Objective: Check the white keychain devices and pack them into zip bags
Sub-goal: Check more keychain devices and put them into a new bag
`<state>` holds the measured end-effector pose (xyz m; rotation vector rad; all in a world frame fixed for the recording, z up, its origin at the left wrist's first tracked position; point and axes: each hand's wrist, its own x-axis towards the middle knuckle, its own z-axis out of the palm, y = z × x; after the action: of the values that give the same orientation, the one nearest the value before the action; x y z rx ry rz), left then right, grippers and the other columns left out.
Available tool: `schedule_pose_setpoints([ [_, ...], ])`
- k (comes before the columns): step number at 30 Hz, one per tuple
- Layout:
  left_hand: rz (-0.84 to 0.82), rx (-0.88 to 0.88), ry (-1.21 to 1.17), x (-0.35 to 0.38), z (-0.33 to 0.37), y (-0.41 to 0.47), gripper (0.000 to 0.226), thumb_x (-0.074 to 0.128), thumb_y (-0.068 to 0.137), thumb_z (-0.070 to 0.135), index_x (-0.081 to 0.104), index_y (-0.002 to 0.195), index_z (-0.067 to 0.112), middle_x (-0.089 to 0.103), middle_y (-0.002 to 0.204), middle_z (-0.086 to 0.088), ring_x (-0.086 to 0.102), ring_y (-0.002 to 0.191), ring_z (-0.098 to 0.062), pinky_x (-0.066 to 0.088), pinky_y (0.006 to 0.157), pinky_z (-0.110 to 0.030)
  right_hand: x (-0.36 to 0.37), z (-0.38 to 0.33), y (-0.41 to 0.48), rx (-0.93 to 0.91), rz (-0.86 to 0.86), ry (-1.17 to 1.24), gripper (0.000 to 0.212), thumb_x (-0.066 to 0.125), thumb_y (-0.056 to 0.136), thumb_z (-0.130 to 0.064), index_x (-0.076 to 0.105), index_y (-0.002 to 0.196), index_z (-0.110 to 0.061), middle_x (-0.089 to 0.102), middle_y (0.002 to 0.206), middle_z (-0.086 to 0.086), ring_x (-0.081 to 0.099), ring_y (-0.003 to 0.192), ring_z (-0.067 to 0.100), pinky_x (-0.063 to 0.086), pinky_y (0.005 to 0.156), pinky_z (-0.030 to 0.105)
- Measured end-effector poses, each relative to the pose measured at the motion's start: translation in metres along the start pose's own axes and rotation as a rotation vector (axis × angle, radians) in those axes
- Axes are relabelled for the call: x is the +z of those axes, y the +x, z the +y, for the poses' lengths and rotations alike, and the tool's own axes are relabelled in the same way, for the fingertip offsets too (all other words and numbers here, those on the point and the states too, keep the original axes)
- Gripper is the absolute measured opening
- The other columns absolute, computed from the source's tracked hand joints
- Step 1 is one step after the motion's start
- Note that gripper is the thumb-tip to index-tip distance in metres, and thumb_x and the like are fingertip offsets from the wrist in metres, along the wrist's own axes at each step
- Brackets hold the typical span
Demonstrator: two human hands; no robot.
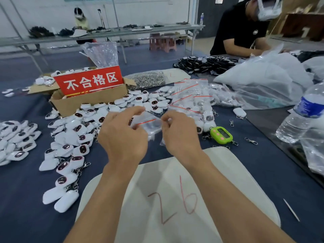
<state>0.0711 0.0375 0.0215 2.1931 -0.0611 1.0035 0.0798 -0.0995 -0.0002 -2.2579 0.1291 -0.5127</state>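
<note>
Pinching a zip bag point(149, 126) by its red-striped top, my left hand point(122, 139) and right hand point(181, 137) gripping either end, white keychain devices point(67, 149) lying toward the tabletop point(26, 199)'s left edge.

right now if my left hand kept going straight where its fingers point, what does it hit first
Besides the zip bag it pinches, the left hand would probably meet the pile of white keychain devices just beyond; depth is unclear.
</note>
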Motion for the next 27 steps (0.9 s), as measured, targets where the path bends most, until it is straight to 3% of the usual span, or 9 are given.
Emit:
schedule_pose_setpoints([
  [4, -0.072, 0.463, -0.09, -0.011, 0.003, -0.01, 0.047, 0.048, 0.069, 0.008, 0.082, 0.1, 0.018, 0.078, 0.103, 0.005, 0.063, 0.097, -0.024, 0.043, 0.092, -0.04, 0.02, -0.014, -0.002, 0.139, 0.054, 0.147, 0.015, 0.055, 0.073, -0.015, 0.057, 0.06, -0.022, 0.059, 0.052, -0.016, 0.053, 0.05, 0.001, 0.035, 0.044, 0.017],
  [7, -0.365, 0.327, -0.159, -0.013, -0.014, -0.012, 0.06, 0.061, 0.07, 0.016, 0.071, 0.128, 0.026, 0.067, 0.13, 0.014, 0.054, 0.124, -0.009, 0.04, 0.11, -0.037, 0.03, -0.013, 0.006, 0.171, -0.016, 0.248, 0.023, 0.053, 0.078, -0.004, 0.055, 0.056, -0.011, 0.051, 0.045, -0.01, 0.042, 0.045, 0.006, 0.036, 0.046, 0.026],
  [10, -0.679, 0.179, -0.136, -0.015, -0.045, -0.01, 0.105, 0.076, 0.065, 0.033, 0.029, 0.158, 0.045, 0.017, 0.155, 0.042, 0.005, 0.142, 0.024, 0.007, 0.113, -0.001, 0.039, -0.008, 0.012, 0.165, -0.165, 0.208, 0.024, 0.055, 0.085, -0.008, 0.063, 0.062, -0.008, 0.064, 0.055, 0.004, 0.056, 0.053, 0.015, 0.05, 0.054, 0.036],
  [12, -0.736, 0.218, 0.013, -0.01, -0.063, -0.006, 0.121, 0.085, 0.062, 0.036, 0.015, 0.161, 0.046, 0.007, 0.16, 0.038, -0.005, 0.145, 0.021, 0.002, 0.116, -0.007, 0.046, -0.007, 0.013, 0.167, -0.29, 0.265, 0.023, 0.056, 0.083, -0.012, 0.067, 0.063, -0.012, 0.066, 0.054, 0.003, 0.06, 0.051, 0.015, 0.054, 0.057, 0.04],
  [15, -0.693, 0.314, 0.148, 0.0, -0.072, -0.006, 0.125, 0.09, 0.061, 0.028, 0.015, 0.159, 0.044, 0.023, 0.166, 0.016, 0.011, 0.153, 0.0, 0.011, 0.126, -0.028, 0.058, -0.005, 0.016, 0.193, -0.453, 0.335, 0.024, 0.057, 0.08, -0.012, 0.07, 0.061, -0.017, 0.067, 0.055, 0.0, 0.062, 0.052, 0.016, 0.054, 0.058, 0.038],
  [18, -0.661, 0.358, 0.186, 0.008, -0.083, 0.001, 0.127, 0.092, 0.051, 0.023, 0.024, 0.158, 0.039, 0.039, 0.152, 0.011, 0.031, 0.142, -0.011, 0.021, 0.12, -0.028, 0.067, -0.001, 0.025, 0.177, -0.492, 0.253, 0.023, 0.06, 0.081, -0.014, 0.069, 0.061, -0.019, 0.067, 0.056, -0.003, 0.061, 0.057, 0.014, 0.053, 0.06, 0.037],
  [23, -0.775, 0.469, 0.345, 0.019, -0.105, 0.013, 0.147, 0.088, 0.053, 0.034, -0.015, 0.158, 0.043, 0.011, 0.168, 0.014, 0.001, 0.154, -0.008, -0.01, 0.119, -0.02, 0.079, 0.002, 0.043, 0.175, -0.533, 0.276, 0.027, 0.056, 0.088, -0.016, 0.072, 0.067, -0.011, 0.073, 0.066, 0.008, 0.068, 0.063, 0.018, 0.057, 0.071, 0.04],
  [25, -0.748, 0.492, 0.344, 0.022, -0.11, 0.016, 0.135, 0.084, 0.061, 0.028, -0.007, 0.161, 0.038, 0.021, 0.166, 0.008, 0.01, 0.154, -0.012, -0.011, 0.119, -0.015, 0.084, 0.001, 0.05, 0.182, -0.591, 0.29, 0.026, 0.054, 0.087, -0.012, 0.069, 0.067, -0.005, 0.07, 0.065, 0.013, 0.064, 0.06, 0.019, 0.056, 0.07, 0.04],
  [27, -0.699, 0.498, 0.367, 0.023, -0.113, 0.021, 0.12, 0.084, 0.066, 0.023, 0.013, 0.162, 0.027, 0.043, 0.152, 0.002, 0.037, 0.142, -0.019, 0.012, 0.122, -0.023, 0.087, 0.0, 0.056, 0.173, -0.626, 0.273, 0.031, 0.058, 0.087, -0.01, 0.069, 0.058, -0.018, 0.061, 0.052, -0.002, 0.052, 0.048, 0.007, 0.046, 0.057, 0.028],
])
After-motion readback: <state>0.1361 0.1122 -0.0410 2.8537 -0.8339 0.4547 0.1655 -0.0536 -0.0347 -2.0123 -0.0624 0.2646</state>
